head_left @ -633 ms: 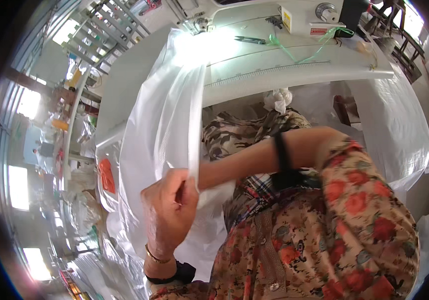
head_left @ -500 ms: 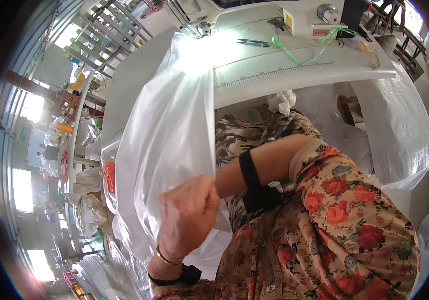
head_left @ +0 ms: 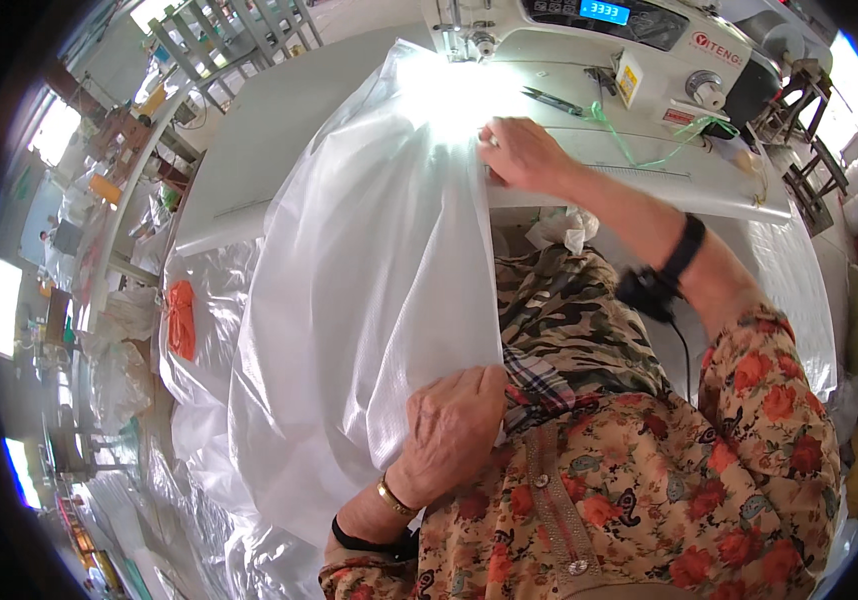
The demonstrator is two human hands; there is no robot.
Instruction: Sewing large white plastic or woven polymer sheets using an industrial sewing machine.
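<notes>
On the left we see an orange bundle (head_left: 180,320) and a bright window (head_left: 4,305). Up high we spot a gray slatted frame (head_left: 217,35). A dark stool (head_left: 809,72) stands at our right.

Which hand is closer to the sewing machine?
Right. The right hand is in front of the sewing machine; the left hand is farther back, lower in the picture, gripping the white sheet.
</notes>
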